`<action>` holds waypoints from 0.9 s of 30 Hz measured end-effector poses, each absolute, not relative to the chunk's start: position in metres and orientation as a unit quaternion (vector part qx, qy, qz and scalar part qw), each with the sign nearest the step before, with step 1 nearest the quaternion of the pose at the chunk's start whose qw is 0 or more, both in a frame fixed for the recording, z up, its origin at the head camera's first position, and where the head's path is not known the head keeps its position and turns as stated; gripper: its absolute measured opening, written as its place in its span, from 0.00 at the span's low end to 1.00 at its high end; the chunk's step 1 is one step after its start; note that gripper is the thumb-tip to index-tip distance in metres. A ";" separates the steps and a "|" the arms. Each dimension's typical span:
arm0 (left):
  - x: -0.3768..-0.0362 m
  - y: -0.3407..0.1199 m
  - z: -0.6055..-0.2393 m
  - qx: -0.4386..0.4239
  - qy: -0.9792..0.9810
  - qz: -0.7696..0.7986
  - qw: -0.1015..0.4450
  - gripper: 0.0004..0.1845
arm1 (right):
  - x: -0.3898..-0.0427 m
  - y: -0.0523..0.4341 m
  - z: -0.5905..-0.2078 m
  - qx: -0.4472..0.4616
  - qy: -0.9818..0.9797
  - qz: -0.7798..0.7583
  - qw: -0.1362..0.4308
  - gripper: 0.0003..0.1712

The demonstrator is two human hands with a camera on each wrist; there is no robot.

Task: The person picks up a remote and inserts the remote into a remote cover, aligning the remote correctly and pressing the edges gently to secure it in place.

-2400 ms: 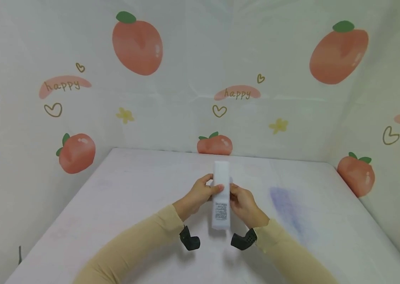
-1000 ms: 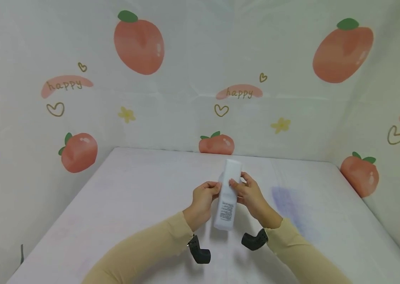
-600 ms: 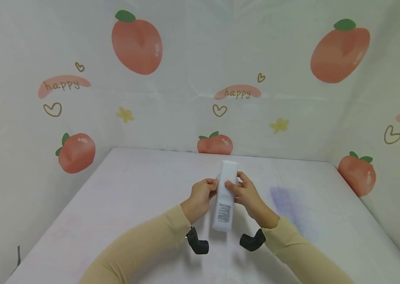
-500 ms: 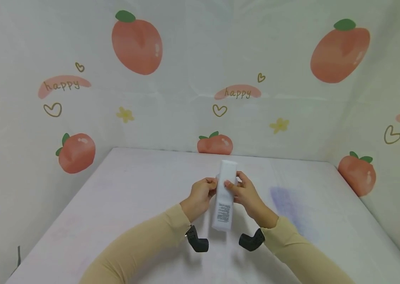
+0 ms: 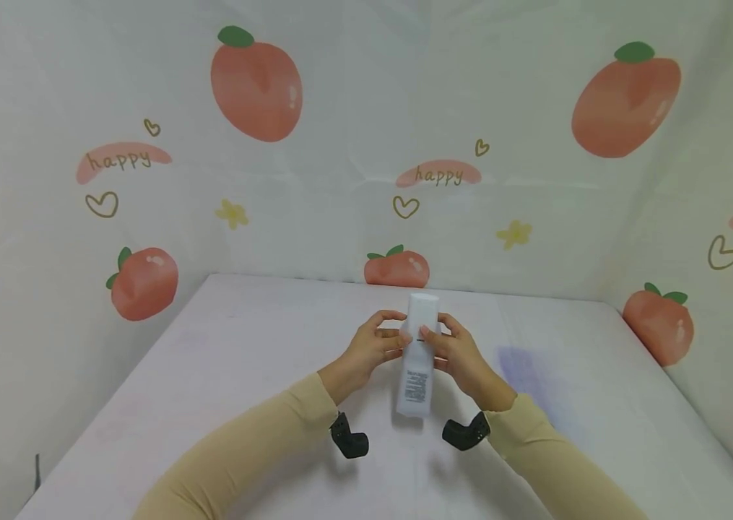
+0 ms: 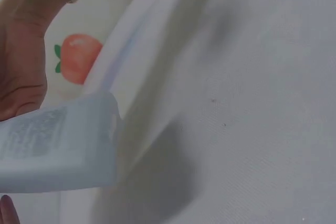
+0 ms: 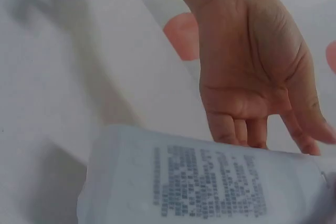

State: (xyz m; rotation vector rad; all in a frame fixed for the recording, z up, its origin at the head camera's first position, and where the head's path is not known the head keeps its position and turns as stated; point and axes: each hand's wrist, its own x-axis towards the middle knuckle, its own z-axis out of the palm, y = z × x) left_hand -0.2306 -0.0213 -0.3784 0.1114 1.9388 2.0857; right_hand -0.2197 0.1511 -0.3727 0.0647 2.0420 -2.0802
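Both hands hold a white plastic bottle over the middle of the table, its base towards the person and tilted slightly. Small dark print covers its lower face. My left hand grips the left side, thumb on the front and fingers spread along the edge. From the right, my right hand pinches it, thumb on the front and other fingers partly hidden behind. The left wrist view shows the bottle beside the right hand. In the right wrist view, the left hand appears behind the printed bottle.
A pale cloth covers the table, with a bluish-purple stain at the right. A white curtain printed with peaches surrounds it. A black wrist camera sits below the left wrist, another black camera below the right.
The left hand went from pinching at the bottle's left edge to spreading its fingers along that side, thumb on the front. The bottle shifted slightly right and turned, so a small dark mark shows.
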 end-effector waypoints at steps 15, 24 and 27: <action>-0.236 -0.016 -0.377 0.014 0.689 0.716 0.112 0.24 | -0.212 0.146 -0.374 0.048 0.590 -0.793 0.146 0.37; -0.234 -0.014 -0.378 0.007 0.701 0.704 0.113 0.27 | -0.203 0.131 -0.390 0.092 0.568 -0.812 0.092 0.03; -0.234 -0.012 -0.380 0.011 0.709 0.697 0.110 0.28 | -0.202 0.127 -0.393 0.116 0.583 -0.802 0.046 0.08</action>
